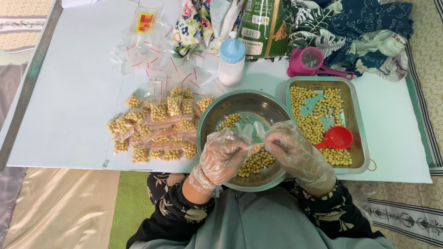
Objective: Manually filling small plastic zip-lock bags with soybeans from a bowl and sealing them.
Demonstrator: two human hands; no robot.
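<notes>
My left hand [221,157] and my right hand [295,150], both in clear plastic gloves, meet over a round steel bowl [217,115]. Between their fingertips they pinch a small clear zip bag [257,146] with yellow beans in it. Loose yellow beans [256,162] lie in the bottom of the bowl under the bag. To the left of the bowl lies a heap of filled small bags [157,129] with red seal strips.
A rectangular steel tray [357,115] at the right holds more yellow beans and a red scoop [336,138]. Behind are empty zip bags [157,60], a white bottle with a blue cap [231,62], a pink cup [308,62], a green package [263,25] and patterned cloth.
</notes>
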